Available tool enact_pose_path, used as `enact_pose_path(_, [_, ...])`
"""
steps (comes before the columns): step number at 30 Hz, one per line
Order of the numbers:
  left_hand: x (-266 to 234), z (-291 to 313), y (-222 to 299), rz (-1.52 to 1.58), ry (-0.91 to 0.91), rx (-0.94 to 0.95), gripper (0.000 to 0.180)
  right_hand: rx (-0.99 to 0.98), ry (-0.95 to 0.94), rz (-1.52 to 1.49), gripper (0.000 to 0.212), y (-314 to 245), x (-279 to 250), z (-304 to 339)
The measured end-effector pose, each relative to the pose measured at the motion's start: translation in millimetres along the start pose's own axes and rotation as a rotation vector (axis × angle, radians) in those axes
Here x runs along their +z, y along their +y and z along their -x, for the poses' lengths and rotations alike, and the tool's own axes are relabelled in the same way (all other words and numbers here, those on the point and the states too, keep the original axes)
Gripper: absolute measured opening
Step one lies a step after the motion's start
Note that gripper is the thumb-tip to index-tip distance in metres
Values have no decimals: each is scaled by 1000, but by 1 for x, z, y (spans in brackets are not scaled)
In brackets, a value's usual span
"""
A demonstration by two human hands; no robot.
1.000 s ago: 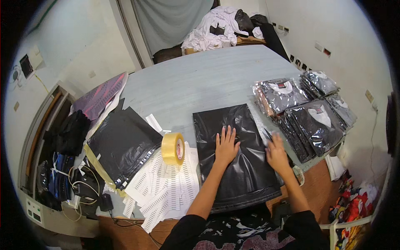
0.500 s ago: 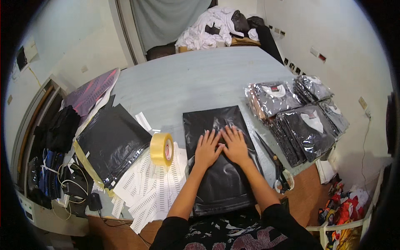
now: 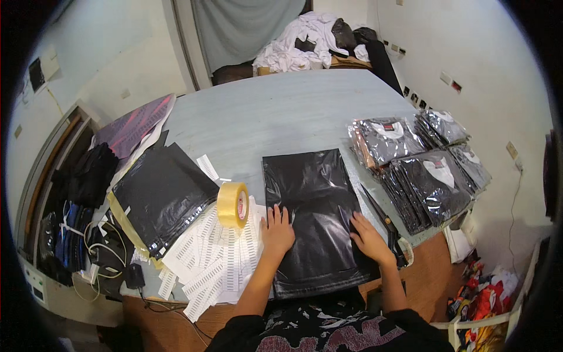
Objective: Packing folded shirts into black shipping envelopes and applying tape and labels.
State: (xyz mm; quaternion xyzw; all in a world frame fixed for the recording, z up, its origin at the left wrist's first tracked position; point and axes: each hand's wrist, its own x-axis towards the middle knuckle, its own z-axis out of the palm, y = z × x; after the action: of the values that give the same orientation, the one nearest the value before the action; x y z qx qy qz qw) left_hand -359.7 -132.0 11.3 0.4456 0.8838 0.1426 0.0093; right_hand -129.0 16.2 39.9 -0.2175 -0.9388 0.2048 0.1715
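Observation:
A glossy black plastic mailing bag (image 3: 319, 205) lies flat before me, its lower end reaching the table's near edge. At the bag's left edge rests my left hand (image 3: 277, 230), fingers stretched out. My right hand (image 3: 369, 234) lies on the opposite edge with its fingers extended. Neither hand grips anything. Close to my left hand, a roll of clear yellowish tape (image 3: 233, 205) stands on its side upon strips of printed labels (image 3: 220, 258). Beyond my right hand are black-handled scissors (image 3: 387, 226), partly covered by that hand and the bag.
Folded shirts in clear bags (image 3: 419, 158) are stacked at the right. More black mailing bags (image 3: 164, 196) lie at the left, near dark folded garments (image 3: 73, 234) and cables. White cloth (image 3: 302, 44) is heaped behind the table (image 3: 264, 117). A bin of colourful fabric (image 3: 484, 299) stands lower right.
My hands have moved apart from the middle of the black bag to its left and right edges, and nearer to me. The view has shifted slightly.

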Motion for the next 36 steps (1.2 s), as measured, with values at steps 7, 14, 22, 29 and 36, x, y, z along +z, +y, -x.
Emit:
enact_pose_path(7, [-50, 41, -42, 210, -309, 250, 66, 15, -315, -111, 56, 3, -53, 67])
enact_pose_path(14, [-65, 74, -52, 401, -231, 314, 56, 51, -360, 198, 75, -11, -63, 61])
enact_pose_path(22, [-63, 82, -53, 453, -204, 349, 51, -142, -192, -88, 45, 15, -58, 65])
enact_pose_path(29, [-72, 79, -48, 569, -310, 402, 55, 10, 73, -655, 17, 5, -39, 37])
enact_pose_path(36, [-81, 79, -33, 1023, -220, 292, 64, 334, 468, -944, 25, 14, -4, -16])
